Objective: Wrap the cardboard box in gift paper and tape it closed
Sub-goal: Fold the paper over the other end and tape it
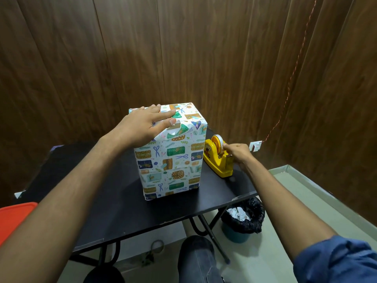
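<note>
One black table (126,203) carries one wrapped box (171,160) upright at its middle, the left hand (142,124) pressing flat, fingers straight, on the folded top, while right of it the right hand (237,154) pinches at one yellow tape dispenser (217,160).

Both bare forearms reach up from the lower corners of the frame. The left hand (142,124) lies flat at centre, palm down, fingers straight and together, pointing right. The right hand (237,153), right of centre, has its fingers curled in a pinch, its sleeve blue.
</note>
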